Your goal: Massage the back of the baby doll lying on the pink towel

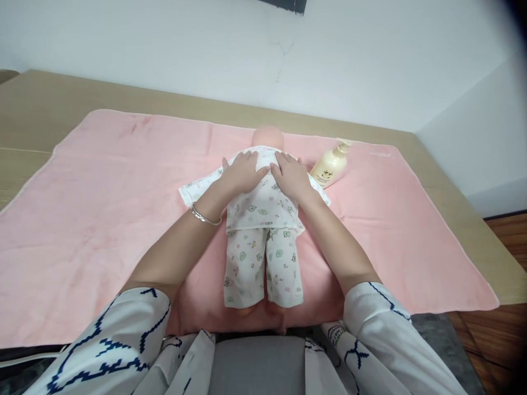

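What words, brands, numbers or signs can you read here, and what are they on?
No text reads clearly anywhere.
Pump bottle: small dark print on its front, too small and blurred to read.
Printed top and trousers: tiny coloured motifs; any lettering among them is too small to make out.
Patterned sleeves: dark blue jagged lines, no readable letters.

It was a plain indoor room; its exact kind was unclear. A cracked white wall (185, 55) crossed the top of the frame, brown wood-grain flooring (492, 340) showed at lower right, and a pink blanket (123, 192) covered much of the pale wood-grain tabletop (53, 104) mid-frame.
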### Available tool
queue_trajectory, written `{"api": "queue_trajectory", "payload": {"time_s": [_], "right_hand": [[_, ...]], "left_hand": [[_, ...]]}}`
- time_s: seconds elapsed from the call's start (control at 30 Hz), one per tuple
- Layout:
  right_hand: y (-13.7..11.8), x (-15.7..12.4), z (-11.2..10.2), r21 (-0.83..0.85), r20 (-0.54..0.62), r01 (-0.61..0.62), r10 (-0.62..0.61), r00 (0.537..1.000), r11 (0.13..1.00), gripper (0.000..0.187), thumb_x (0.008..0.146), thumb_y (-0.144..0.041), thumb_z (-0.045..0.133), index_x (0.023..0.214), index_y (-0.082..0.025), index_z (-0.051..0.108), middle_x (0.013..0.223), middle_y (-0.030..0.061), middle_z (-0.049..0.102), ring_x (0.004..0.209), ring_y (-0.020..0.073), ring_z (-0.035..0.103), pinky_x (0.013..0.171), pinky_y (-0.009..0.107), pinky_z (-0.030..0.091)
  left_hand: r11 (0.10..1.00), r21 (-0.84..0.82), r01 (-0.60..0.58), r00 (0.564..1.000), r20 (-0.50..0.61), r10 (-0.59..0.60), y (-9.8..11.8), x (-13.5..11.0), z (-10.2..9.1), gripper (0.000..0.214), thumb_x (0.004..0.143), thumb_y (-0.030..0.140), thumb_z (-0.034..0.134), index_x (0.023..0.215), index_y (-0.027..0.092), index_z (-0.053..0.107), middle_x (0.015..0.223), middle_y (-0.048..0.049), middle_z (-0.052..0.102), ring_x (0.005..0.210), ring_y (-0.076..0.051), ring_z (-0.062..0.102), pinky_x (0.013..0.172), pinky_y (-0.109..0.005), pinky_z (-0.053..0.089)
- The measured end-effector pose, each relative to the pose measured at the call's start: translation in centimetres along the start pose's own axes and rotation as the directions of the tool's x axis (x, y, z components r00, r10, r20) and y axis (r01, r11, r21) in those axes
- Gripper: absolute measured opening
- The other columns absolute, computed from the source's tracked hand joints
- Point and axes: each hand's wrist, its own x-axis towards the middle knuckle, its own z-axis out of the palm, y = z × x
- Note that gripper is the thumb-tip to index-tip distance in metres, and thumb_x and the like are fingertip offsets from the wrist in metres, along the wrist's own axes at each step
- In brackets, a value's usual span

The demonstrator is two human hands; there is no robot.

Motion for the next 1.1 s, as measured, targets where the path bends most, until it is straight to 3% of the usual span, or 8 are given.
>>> {"api": "queue_trajectory", "payload": {"time_s": [0.17, 0.27, 0.37, 0.53, 0.7, 0.83, 1.0, 1.1], "right_hand": [[-3.0, -2.4, -1.3, -0.185, -0.042, 0.018, -0.026, 0.999, 0.983, 0.042, 0.104, -0.026, 0.029, 0.13, -0.006, 0.055, 0.12, 0.0204, 0.064, 0.114, 0.0331, 0.059, 0.113, 0.052, 0.026], [-3.2, -2.7, -1.6, -0.187, -0.024, 0.011, -0.015, 1.0, 0.982, 0.039, 0.103, -0.026, 0.029, 0.12, -0.008, 0.059, 0.111, 0.0199, 0.066, 0.107, 0.0328, 0.062, 0.11, 0.052, 0.029], [-1.7, -1.5, -1.1, -0.057, 0.011, -0.013, 0.013, 1.0, 0.998, 0.045, 0.104, -0.034, 0.03, 0.133, -0.01, 0.054, 0.134, 0.0197, 0.057, 0.127, 0.0343, 0.051, 0.11, 0.051, 0.032], [-0.4, -0.2, -0.3, 0.05, 0.053, -0.048, 0.045, 0.998, 0.998, 0.056, 0.105, -0.041, 0.027, 0.152, -0.013, 0.036, 0.157, 0.0144, 0.035, 0.146, 0.0329, 0.029, 0.119, 0.059, 0.016], [-3.3, -2.9, -1.7, -0.117, 0.049, -0.011, 0.017, 0.999, 0.993, 0.052, 0.102, -0.029, 0.033, 0.148, -0.007, 0.041, 0.148, 0.0224, 0.044, 0.136, 0.0371, 0.043, 0.116, 0.059, 0.022], [-3.9, -3.5, -2.1, -0.113, 0.079, 0.026, -0.017, 0.997, 0.993, 0.051, 0.101, -0.03, 0.037, 0.147, -0.007, 0.044, 0.148, 0.0241, 0.044, 0.135, 0.0377, 0.044, 0.114, 0.054, 0.029], [-1.0, -0.6, 0.0, 0.039, 0.036, -0.019, 0.018, 0.999, 0.999, 0.057, 0.105, -0.037, 0.027, 0.154, -0.009, 0.034, 0.157, 0.0182, 0.032, 0.147, 0.0349, 0.026, 0.119, 0.052, 0.023], [0.2, 0.4, 1.2, 0.07, -0.02, -0.013, 0.015, 1.0, 0.997, 0.057, 0.105, -0.039, 0.027, 0.154, -0.011, 0.035, 0.158, 0.015, 0.031, 0.148, 0.0331, 0.024, 0.121, 0.05, 0.02]], "left_hand": [[0.981, 0.181, -0.072, 0.995, -0.05, 0.082, 2.2, -2.3, -0.2, 0.045, 0.099, 0.029, 0.033, 0.138, 0.015, 0.05, 0.14, -0.0186, 0.054, 0.132, -0.035, 0.048, 0.115, -0.073, 0.012], [0.98, 0.185, -0.077, 0.997, -0.013, 0.081, 2.2, -2.4, -0.5, 0.042, 0.097, 0.023, 0.034, 0.134, 0.015, 0.053, 0.138, -0.0191, 0.056, 0.13, -0.036, 0.051, 0.113, -0.074, 0.018], [0.992, 0.116, -0.042, 0.999, 0.019, 0.04, 1.0, -1.2, -0.8, 0.049, 0.1, 0.037, 0.031, 0.14, 0.016, 0.049, 0.147, -0.0189, 0.048, 0.137, -0.038, 0.044, 0.112, -0.075, 0.018], [0.999, 0.013, -0.031, 0.994, 0.103, 0.03, -0.5, 0.1, -1.0, 0.07, 0.098, 0.057, 0.028, 0.156, 0.018, 0.026, 0.163, -0.0141, 0.023, 0.15, -0.037, 0.022, 0.113, -0.075, 0.014], [0.979, 0.186, -0.084, 0.995, 0.069, 0.073, 1.9, -3.1, -1.1, 0.057, 0.098, 0.029, 0.033, 0.152, 0.011, 0.034, 0.153, -0.0218, 0.039, 0.14, -0.04, 0.038, 0.112, -0.077, 0.013], [0.971, 0.207, -0.123, 0.989, 0.101, 0.104, 2.9, -4.1, -1.3, 0.054, 0.093, 0.017, 0.036, 0.147, 0.016, 0.044, 0.145, -0.0191, 0.049, 0.134, -0.037, 0.047, 0.114, -0.072, 0.017], [0.999, 0.047, 0.005, 1.0, 0.013, -0.006, 1.0, -0.7, 0.6, 0.064, 0.103, 0.042, 0.021, 0.158, 0.009, 0.021, 0.163, -0.0219, 0.018, 0.151, -0.039, 0.018, 0.118, -0.063, 0.018], [1.0, -0.002, 0.028, 0.989, -0.147, -0.028, 0.4, 0.7, 2.5, 0.064, 0.101, 0.044, 0.024, 0.156, 0.013, 0.028, 0.163, -0.0181, 0.023, 0.151, -0.037, 0.018, 0.12, -0.06, 0.015]]}}
